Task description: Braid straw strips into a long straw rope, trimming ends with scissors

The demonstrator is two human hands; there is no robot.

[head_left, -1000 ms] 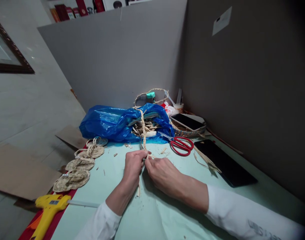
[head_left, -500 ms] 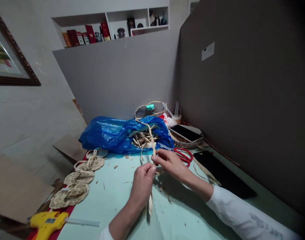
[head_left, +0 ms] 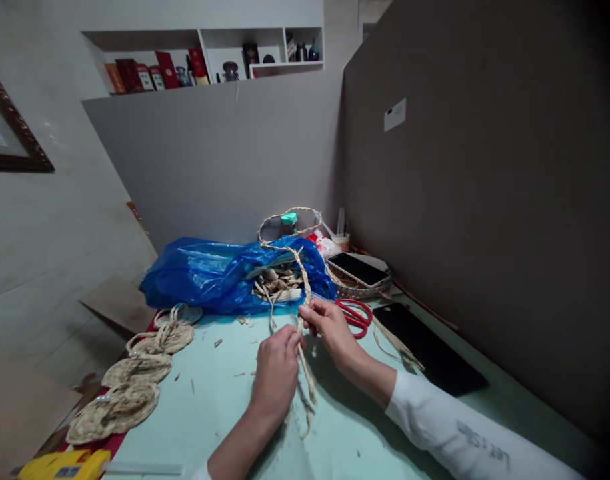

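A pale straw braid (head_left: pixel 303 273) runs from a loop by the back panel down to my two hands. My right hand (head_left: pixel 329 327) pinches the braid near its lower end. Just below and to the left, my left hand (head_left: pixel 277 367) is closed on the loose straw strands, whose tails (head_left: pixel 307 373) hang toward the table. Behind the hands lies a blue plastic bag (head_left: pixel 199 273), its mouth showing dried straw strips (head_left: pixel 275 283). Red-handled scissors (head_left: pixel 355 317) rest right of my right hand.
Several woven straw sandals (head_left: pixel 135 370) line the table's left edge, with a yellow glue gun (head_left: pixel 67 465) in front of them. At right lie a black tablet-like slab (head_left: pixel 429 347) and a phone (head_left: pixel 359 269) on a woven tray. Grey panels (head_left: pixel 209 153) stand behind and at right.
The view has shifted slightly, so most things sit further left. My hands stay on the braid; the strand tails below them now hang spread to the right.
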